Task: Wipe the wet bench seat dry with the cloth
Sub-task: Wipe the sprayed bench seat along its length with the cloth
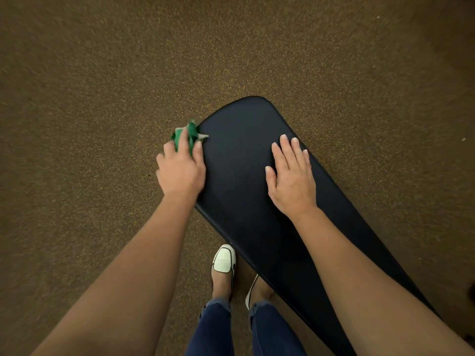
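A long black padded bench seat [239,140] runs from the centre of the head view down to the lower right. A green and white cloth [189,136] is bunched at the seat's left edge near its far end. My left hand [181,170] presses down on the cloth, fingers closed over it, partly overhanging the edge. My right hand [291,178] lies flat on the seat's right side, fingers spread, holding nothing. The frame is blurred, so I cannot make out wet spots on the seat.
Brown speckled floor [102,98] surrounds the bench on all sides. My feet in white shoes [223,260] and legs in blue jeans [216,327] stand close against the seat's left edge at the bottom.
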Demonstrator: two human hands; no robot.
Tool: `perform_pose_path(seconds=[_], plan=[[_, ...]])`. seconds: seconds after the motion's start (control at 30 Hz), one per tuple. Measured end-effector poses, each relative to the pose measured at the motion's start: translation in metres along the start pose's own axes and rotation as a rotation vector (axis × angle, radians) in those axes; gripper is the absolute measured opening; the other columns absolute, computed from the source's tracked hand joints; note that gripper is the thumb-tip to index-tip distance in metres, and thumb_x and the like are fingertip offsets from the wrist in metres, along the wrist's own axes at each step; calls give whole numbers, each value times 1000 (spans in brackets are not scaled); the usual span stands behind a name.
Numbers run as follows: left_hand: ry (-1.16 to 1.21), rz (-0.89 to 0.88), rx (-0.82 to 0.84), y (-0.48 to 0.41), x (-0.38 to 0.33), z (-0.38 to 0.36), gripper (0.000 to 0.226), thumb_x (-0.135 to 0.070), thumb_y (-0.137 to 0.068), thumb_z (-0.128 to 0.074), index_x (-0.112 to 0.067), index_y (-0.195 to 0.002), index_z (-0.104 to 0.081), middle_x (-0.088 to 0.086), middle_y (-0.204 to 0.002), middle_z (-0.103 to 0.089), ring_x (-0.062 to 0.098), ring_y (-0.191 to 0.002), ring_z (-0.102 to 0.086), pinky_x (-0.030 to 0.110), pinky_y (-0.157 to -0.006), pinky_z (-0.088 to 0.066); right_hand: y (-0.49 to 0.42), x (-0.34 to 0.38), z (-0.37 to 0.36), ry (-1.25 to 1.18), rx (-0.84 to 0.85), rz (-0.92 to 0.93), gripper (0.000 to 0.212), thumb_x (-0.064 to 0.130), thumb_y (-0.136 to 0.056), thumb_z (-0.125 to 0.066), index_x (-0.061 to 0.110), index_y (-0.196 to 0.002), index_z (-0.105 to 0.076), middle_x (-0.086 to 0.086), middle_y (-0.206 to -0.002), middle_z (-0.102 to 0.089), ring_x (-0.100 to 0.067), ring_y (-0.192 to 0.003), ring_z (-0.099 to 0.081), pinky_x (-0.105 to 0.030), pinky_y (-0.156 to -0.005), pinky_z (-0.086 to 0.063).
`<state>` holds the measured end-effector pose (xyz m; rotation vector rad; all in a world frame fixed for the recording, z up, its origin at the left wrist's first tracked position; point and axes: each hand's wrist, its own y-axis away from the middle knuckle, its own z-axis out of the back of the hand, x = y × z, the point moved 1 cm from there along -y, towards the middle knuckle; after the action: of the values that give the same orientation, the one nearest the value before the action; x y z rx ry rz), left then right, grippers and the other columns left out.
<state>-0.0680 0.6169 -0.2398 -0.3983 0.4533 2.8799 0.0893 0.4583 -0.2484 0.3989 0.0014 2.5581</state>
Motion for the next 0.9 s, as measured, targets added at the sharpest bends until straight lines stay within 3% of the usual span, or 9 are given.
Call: perform_pose_path(seconds=[0.17, 0.27, 0.33, 0.6, 0.9], plan=[[-146, -156, -71, 36, 3, -13, 50, -50, -96, -33, -31, -141, -41, 16, -148, -34, 46, -122, -38, 59, -96, -38, 0, 6, -3, 8, 2, -38, 57, 36, -98, -26, 6, -146, -36, -12, -157, -26, -31, -146, -17, -45, -117, -10], [-113, -52, 40, 8, -11, 0, 52, -61, -94, -21, -46, -144, -22, 10, -147, -31, 42, -120, -38, 55, -98, -34, 0, 6, -1, 1, -1, -32, 57, 35, -98, -27, 5, -145, -37, -13, -156, -28, -32, -146, -17, -47, -117, -12], [-27, 55, 127, -13, -16, 5, 55, -67, -92, -15, -48, -142, -21, 11, -139, -38, 43, -117, -43, 52, -96, -36, 0, 5, -2, 3, 11, -30, 57, 36, -98, -27, 6, -145, -37, -13, -156, -27, -32, -146, -16, -47, -117, -12], [94, 255, -30, -3, -9, 3, 60, -62, -94, -30, -17, -131, -42, 17, -127, -50, 43, -110, -51, 45, -89, -38, -1, 1, 3, 22, 70, -6, 54, 33, -101, -38, 9, -149, -30, -11, -159, -19, -28, -148, -10, -43, -118, -5], [234, 540, -87, 4, -13, 2, 66, -59, -94, -36, -4, -132, -33, 22, -132, -44, 41, -114, -50, 43, -90, -38, 0, -6, 8, 19, 127, 47, 58, 33, -101, -37, 9, -152, -22, -10, -161, -12, -27, -148, -4, -41, -118, -1]])
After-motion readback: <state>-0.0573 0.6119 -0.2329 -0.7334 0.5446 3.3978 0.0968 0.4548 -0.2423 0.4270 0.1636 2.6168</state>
